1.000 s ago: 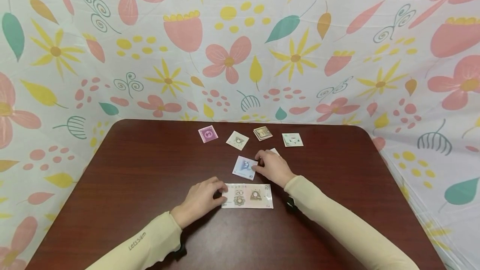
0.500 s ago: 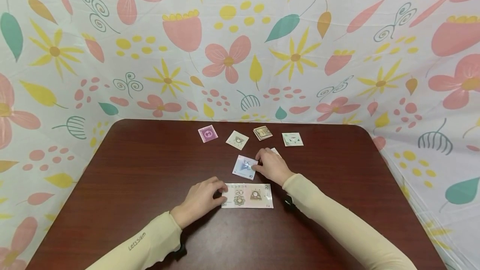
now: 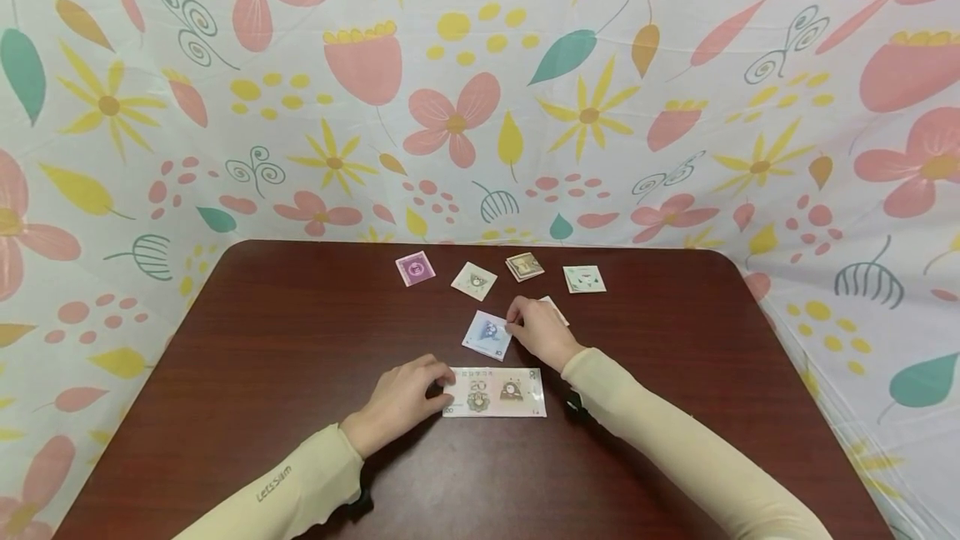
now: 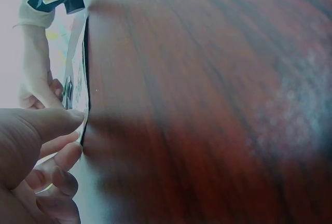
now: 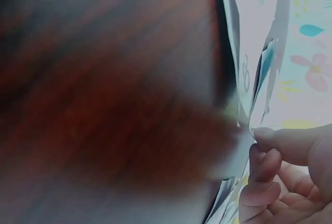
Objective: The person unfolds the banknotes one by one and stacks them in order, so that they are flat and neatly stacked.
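A long pale play banknote [image 3: 495,392] marked 20 lies flat on the dark wooden table [image 3: 300,315]. My left hand [image 3: 401,398] pinches its left end; in the left wrist view the thumb [image 4: 65,120] sits over the note's edge with a finger below. Beyond it lies a square-looking blue banknote [image 3: 483,335] marked 10. My right hand [image 3: 545,330] pinches that note's right edge between thumb and forefinger, as the right wrist view shows with the thumb [image 5: 275,138] at the paper. Partly hidden behind my right hand is a pale piece of paper [image 3: 556,310].
Along the table's far side lie a purple note [image 3: 416,268], a cream note [image 3: 474,281], a small stack of brown notes [image 3: 524,267] and a green note [image 3: 584,279]. A flower-printed cloth [image 3: 457,123] hangs behind the table.
My right hand and the blue banknote have shifted very slightly to the left. The left hand and the long banknote have stayed where they were.
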`<state>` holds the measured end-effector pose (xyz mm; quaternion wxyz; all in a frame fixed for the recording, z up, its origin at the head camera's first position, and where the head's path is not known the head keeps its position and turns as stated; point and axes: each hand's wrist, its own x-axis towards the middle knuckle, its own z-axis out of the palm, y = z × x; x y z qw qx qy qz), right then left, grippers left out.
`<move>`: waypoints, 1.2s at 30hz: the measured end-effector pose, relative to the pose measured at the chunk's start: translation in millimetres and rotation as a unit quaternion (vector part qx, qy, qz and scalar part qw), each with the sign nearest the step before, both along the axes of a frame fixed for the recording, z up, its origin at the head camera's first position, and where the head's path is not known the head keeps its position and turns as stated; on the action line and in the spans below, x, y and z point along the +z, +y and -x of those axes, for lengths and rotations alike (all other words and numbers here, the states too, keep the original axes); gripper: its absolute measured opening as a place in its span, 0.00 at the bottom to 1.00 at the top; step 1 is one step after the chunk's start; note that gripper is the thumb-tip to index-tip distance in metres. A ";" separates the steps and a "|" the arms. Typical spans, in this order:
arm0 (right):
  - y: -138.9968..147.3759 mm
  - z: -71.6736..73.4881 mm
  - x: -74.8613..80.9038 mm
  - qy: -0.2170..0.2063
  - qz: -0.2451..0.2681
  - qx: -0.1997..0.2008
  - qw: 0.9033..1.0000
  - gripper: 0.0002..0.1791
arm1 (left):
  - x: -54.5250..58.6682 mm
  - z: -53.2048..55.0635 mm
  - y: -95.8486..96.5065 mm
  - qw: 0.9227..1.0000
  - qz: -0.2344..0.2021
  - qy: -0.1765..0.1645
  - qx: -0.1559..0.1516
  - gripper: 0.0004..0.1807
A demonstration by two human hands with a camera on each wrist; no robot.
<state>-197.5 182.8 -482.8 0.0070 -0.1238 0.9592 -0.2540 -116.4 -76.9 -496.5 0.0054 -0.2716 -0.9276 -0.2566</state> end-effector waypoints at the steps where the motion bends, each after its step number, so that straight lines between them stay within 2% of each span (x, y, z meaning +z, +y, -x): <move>1: 0.1 0.0 -0.5 0.001 0.005 -0.001 1.000 0.06 | -0.4 0.1 0.0 1.000 0.000 -0.001 0.001 0.10; 6: 2.2 -1.5 -1.9 0.008 0.026 0.001 1.000 0.04 | -2.1 0.5 0.1 1.000 0.001 0.007 -0.001 0.11; 13: 10.7 -4.9 0.7 -0.046 0.099 -0.020 0.994 0.03 | -3.4 0.1 -1.2 1.000 0.000 0.010 -0.004 0.11; 24: 23.1 -12.9 12.9 -0.080 0.173 -0.029 0.981 0.06 | -3.7 -1.0 -0.4 1.000 -0.017 0.013 -0.006 0.09; 29: 25.1 -16.6 17.4 -0.072 0.197 -0.013 0.978 0.06 | -3.9 1.8 0.2 0.999 -0.031 0.031 0.002 0.06; 36: 25.3 -22.7 25.4 -0.092 0.225 0.007 0.970 0.05 | 3.8 9.0 2.3 0.996 -0.051 0.068 0.020 0.04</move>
